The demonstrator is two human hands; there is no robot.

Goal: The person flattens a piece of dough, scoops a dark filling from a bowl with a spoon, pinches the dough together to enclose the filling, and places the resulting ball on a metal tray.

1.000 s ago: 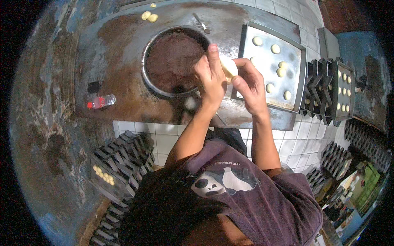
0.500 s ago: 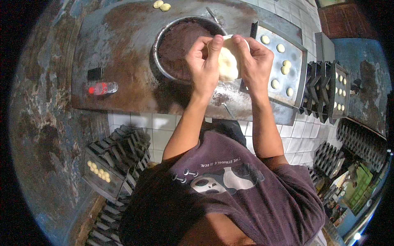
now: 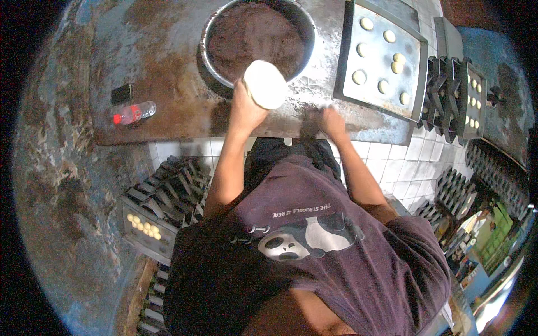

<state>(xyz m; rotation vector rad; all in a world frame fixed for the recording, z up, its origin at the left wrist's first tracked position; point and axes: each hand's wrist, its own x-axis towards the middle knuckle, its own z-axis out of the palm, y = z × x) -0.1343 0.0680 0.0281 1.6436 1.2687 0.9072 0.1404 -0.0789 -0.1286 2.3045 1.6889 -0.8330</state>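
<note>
My left hand (image 3: 244,109) holds a flat round piece of pale dough (image 3: 264,84) up over the near rim of a large metal bowl (image 3: 216,67) filled with dark brown filling (image 3: 252,33). My right hand (image 3: 332,120) rests low on the worn metal table (image 3: 168,84), fingers curled, holding nothing that I can see. A metal baking tray (image 3: 347,89) to the right of the bowl carries several small pale dough balls (image 3: 358,77).
A small plastic bottle with a red cap (image 3: 131,113) and a black block (image 3: 121,93) lie at the table's left. Stacked dark trays (image 3: 168,196) sit on the floor at my left, one holding dough balls (image 3: 143,225). More tray racks (image 3: 468,92) stand at the right.
Both hands were together working the dough near the bowl. Now the left hand alone holds the flattened dough, and the right hand has dropped to the table.
</note>
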